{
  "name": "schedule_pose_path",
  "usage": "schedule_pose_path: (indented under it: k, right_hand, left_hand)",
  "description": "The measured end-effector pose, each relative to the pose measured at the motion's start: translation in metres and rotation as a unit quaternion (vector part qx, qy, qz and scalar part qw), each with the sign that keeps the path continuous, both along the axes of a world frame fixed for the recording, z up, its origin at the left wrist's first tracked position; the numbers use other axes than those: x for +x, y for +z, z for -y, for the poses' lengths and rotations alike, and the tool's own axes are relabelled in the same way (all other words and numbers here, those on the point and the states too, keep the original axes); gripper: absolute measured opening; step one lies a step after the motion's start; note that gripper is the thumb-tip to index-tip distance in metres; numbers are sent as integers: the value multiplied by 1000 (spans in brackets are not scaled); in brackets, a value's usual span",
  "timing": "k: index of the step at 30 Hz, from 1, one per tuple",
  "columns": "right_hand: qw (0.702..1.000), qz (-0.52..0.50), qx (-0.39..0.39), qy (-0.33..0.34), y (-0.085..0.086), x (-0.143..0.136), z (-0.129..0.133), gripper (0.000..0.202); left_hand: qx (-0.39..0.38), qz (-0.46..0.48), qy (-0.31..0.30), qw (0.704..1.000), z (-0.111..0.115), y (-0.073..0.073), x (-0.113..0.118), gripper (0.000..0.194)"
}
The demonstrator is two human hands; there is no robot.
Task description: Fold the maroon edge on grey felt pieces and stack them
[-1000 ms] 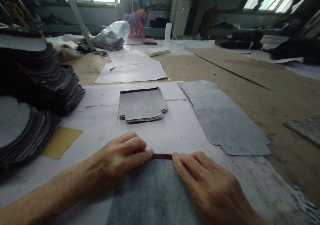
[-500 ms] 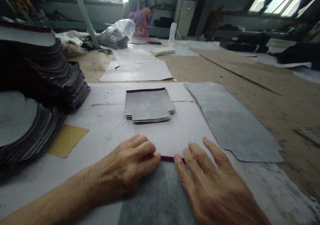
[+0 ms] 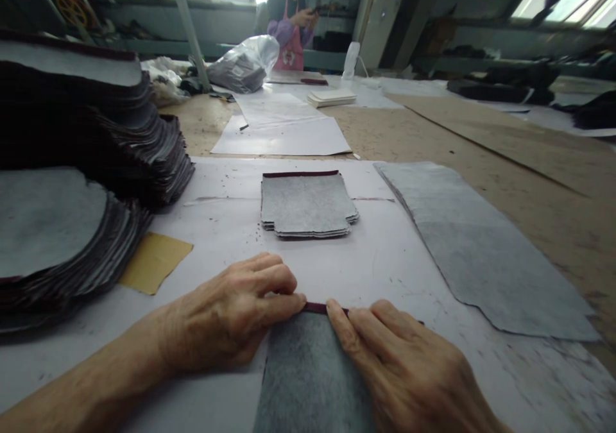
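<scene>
Slanting inward, both hands [image 3: 235, 311] [image 3: 414, 362] on maroon strip [image 3: 316, 308]

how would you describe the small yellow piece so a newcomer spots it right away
Find the tall dark stack on the left, then the lower, round-edged pile nearer the viewer. Beside that pile's right side, beyond the left forearm, lies the small flat yellow piece. Its plain yellow sets it apart from the grey-topped pile.
</scene>
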State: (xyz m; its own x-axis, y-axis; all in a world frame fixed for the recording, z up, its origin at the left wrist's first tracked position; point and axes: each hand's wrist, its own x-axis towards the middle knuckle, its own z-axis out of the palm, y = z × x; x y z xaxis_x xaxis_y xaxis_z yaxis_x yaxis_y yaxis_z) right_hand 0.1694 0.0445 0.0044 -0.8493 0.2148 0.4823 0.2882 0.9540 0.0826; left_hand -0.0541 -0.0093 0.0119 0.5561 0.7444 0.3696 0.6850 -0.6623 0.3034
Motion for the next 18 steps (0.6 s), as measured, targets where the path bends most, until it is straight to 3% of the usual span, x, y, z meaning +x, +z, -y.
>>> schedule_pose_path:
  k: [12, 16, 18]
  right_hand:
    - [998, 33, 55, -10, 6, -14, 5, 40]
    - [998, -21, -39, 48, 2, -27, 1, 36]
    - [994, -41, -78, 69, -2, -30, -3, 35]
  left_hand:
    - [15, -70, -30, 997, 0, -1, 7, 21]
    - [15, -77, -36, 996, -1, -2, 7, 21]
    - [9, -25, -22, 999, -2, -2, 2, 22]
